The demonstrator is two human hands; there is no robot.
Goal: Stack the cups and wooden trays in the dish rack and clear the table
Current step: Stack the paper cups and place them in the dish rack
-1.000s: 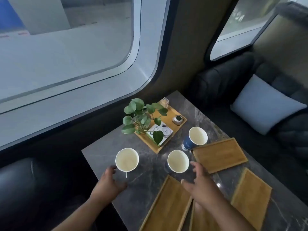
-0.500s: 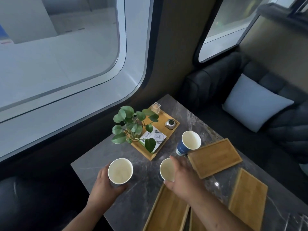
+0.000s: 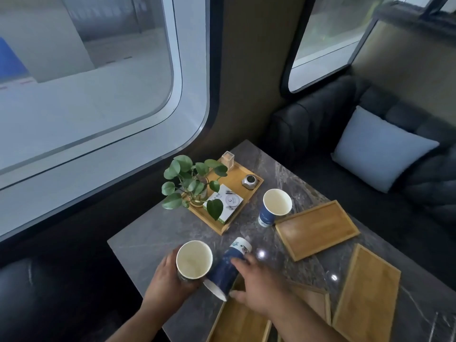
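Evidently left hand (image 3: 166, 280) holds an empty cup (image 3: 194, 259), right hand (image 3: 260, 283) a tilted cup (image 3: 226, 269).

Dim window daylight, glare spots on table (image 3: 291, 267), wide-angle edge distortion

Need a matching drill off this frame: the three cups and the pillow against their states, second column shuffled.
Things:
1. left cup
2. middle cup
3. far cup
4. pillow

States:
A. on the sofa
B. upright on the table, no hand on it
C. tilted, held by the right hand
D. upright, held by the left hand

Pairs: 1-D, 2-C, 3-B, 4-A
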